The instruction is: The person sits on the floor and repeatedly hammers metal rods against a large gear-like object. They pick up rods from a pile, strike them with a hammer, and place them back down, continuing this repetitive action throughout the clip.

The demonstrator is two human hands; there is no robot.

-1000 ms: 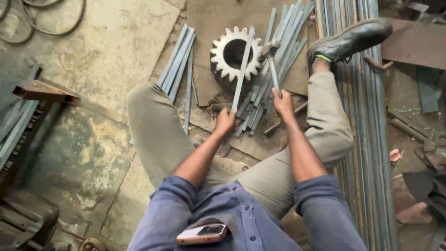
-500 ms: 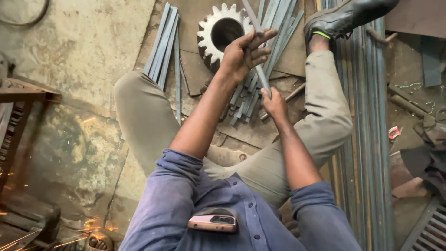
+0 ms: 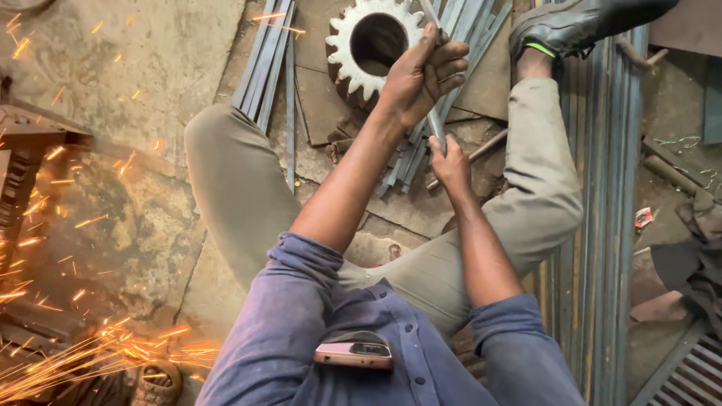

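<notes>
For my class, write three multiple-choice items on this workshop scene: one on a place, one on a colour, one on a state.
1. Where does the toothed metal gear wheel lie?
A beside the black shoe
B beyond the left hand
C in the shirt pocket

2. What colour is the person's shirt?
A red
B white
C blue-purple

3. How is the thin grey metal strip held?
A by both hands
B by one hand
C untouched

Answers: 1 B, the left hand overlaps it; 2 C, sleeves show it; 3 A, the right hand grips below the left.

Grey metal strip (image 3: 435, 124); whitish gear (image 3: 374, 45); black shoe (image 3: 579, 26); khaki trousers (image 3: 241, 188); orange sparks (image 3: 83, 353).
</notes>
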